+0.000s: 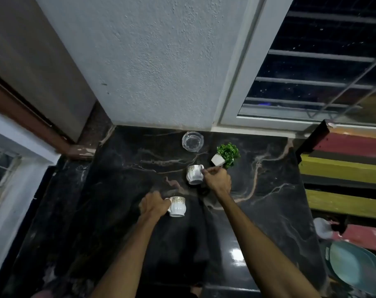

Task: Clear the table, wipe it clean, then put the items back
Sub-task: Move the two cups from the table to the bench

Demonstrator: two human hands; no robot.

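— Two cups in hand? Where?
— Left hand (153,206) closed on the near cup (177,206); right hand (217,179) pinches the far cup (195,174) by its handle, on the table (268,190).
— Step?
— Clearing or restoring, unclear; glass bowl (192,141) and plant (226,155) sit beyond

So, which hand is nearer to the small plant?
The right hand. It holds a cup by the handle just in front of the plant, nearly touching its pot. The left hand is farther back and to the left, holding the other cup.
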